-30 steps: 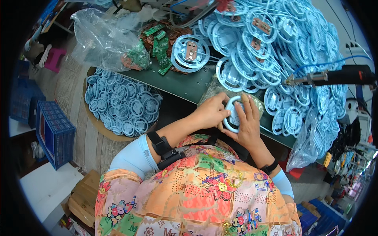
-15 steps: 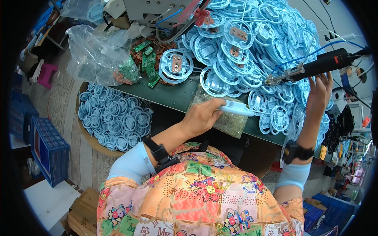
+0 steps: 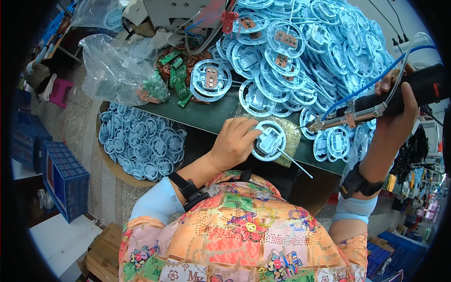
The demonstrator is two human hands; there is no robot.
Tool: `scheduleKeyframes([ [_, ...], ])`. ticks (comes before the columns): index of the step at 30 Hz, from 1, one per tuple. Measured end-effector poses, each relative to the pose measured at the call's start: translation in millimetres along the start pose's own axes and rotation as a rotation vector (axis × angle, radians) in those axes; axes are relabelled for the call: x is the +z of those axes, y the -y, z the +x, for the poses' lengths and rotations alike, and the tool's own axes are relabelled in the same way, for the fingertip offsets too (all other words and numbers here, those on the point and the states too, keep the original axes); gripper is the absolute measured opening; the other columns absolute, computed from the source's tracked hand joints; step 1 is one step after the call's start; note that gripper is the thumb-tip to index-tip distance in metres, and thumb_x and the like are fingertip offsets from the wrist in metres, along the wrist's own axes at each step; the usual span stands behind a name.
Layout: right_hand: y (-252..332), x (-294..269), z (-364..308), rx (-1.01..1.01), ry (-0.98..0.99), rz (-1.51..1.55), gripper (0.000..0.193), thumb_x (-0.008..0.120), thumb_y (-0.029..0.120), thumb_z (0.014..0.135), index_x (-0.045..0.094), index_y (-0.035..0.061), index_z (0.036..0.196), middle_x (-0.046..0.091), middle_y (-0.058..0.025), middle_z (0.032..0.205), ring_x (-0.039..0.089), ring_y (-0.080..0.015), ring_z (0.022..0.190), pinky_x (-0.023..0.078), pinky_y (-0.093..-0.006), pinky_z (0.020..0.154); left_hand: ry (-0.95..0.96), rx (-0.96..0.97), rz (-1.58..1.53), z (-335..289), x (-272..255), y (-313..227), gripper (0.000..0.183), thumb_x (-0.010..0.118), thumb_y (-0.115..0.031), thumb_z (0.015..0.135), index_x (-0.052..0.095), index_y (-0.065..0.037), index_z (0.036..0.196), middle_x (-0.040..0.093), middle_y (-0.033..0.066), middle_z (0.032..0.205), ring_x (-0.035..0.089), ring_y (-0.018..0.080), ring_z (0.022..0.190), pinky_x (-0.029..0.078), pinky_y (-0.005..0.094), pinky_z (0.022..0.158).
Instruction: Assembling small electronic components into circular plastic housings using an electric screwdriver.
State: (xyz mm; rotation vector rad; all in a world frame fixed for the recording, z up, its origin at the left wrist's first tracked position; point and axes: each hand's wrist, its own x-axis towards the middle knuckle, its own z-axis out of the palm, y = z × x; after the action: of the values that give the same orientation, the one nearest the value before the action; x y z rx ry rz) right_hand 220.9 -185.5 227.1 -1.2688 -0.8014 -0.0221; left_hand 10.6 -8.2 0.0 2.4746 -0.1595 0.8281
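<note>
My left hand [image 3: 235, 144] pinches the rim of a light blue round plastic part [image 3: 270, 141] with a thin stem pointing down to the right. The part is held over the front of a tape-wrapped square slab [image 3: 292, 131] at the table edge. My right hand [image 3: 405, 107] is wrapped round a black electric screwdriver [image 3: 426, 85] with a metal nose, whose tip points left, a little apart from the part. Beyond my left hand, another blue ring part [image 3: 211, 80] lies flat, with a brown circuit board fitted in its middle.
A high heap of blue ring parts [image 3: 324, 61] covers the table's right side. Small green boards [image 3: 178, 77] and a clear plastic bag [image 3: 120, 70] lie at the left. Below stands a round container of blue parts [image 3: 141, 141]. A blue cable [image 3: 371, 89] hangs along the screwdriver.
My left hand has turned the blue part from edge-on to face up and drawn it slightly nearer. My right hand has closed round the screwdriver, which now sits lower, its tip farther left.
</note>
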Motion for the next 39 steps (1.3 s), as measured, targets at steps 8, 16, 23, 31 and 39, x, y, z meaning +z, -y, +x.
scheduleKeyframes([
  [8, -8, 39, -21, -0.078, -0.055, 0.044, 0.030, 0.061, 0.008, 0.085, 0.058, -0.0085, 0.111, 0.062, -0.0134, 0.078, 0.063, -0.0210, 0.062, 0.054, -0.0351, 0.061, 0.078, -0.058, -0.087, 11, -2, -7, 0.056, 0.081, -0.026, 0.070, 0.063, -0.004, 0.118, 0.058, 0.0104, 0.116, 0.054, 0.0286, 0.104, 0.040, 0.0398, 0.088],
  [16, -30, 56, -24, -0.093, -0.069, -0.034, 0.027, 0.062, 0.004, 0.086, 0.055, -0.0094, 0.110, 0.063, -0.0145, 0.071, 0.063, -0.0199, 0.061, 0.053, -0.0314, 0.061, 0.247, -0.110, -0.064, 1, 5, -8, 0.085, 0.085, -0.039, 0.065, 0.050, 0.000, 0.133, 0.052, 0.0112, 0.128, 0.048, 0.0291, 0.117, 0.035, 0.0416, 0.097],
  [23, -52, 65, -35, -0.076, -0.103, 0.039, 0.024, 0.061, 0.000, 0.086, 0.054, -0.0081, 0.107, 0.062, -0.0128, 0.073, 0.063, -0.0188, 0.063, 0.052, -0.0306, 0.061, 0.246, -0.140, -0.093, 1, 7, -6, 0.088, 0.085, -0.038, 0.064, 0.049, -0.001, 0.135, 0.053, 0.0112, 0.129, 0.048, 0.0290, 0.118, 0.034, 0.0416, 0.098],
  [31, -42, 51, -20, -0.069, -0.072, -0.048, 0.030, 0.062, 0.003, 0.086, 0.054, -0.0092, 0.113, 0.063, -0.0125, 0.077, 0.064, -0.0187, 0.065, 0.052, -0.0323, 0.063, 0.173, -0.168, -0.172, -3, 10, -4, 0.097, 0.088, -0.038, 0.060, 0.045, -0.001, 0.139, 0.053, 0.0124, 0.129, 0.048, 0.0299, 0.117, 0.034, 0.0425, 0.099],
  [39, -11, 58, -21, -0.063, -0.115, -0.253, 0.036, 0.057, 0.013, 0.087, 0.055, -0.0067, 0.117, 0.059, -0.0167, 0.077, 0.060, -0.0228, 0.068, 0.049, -0.0352, 0.069, 0.213, -0.177, -0.099, 2, 6, -3, 0.091, 0.088, -0.041, 0.059, 0.052, 0.000, 0.132, 0.052, 0.0119, 0.122, 0.047, 0.0305, 0.114, 0.034, 0.0425, 0.096],
])
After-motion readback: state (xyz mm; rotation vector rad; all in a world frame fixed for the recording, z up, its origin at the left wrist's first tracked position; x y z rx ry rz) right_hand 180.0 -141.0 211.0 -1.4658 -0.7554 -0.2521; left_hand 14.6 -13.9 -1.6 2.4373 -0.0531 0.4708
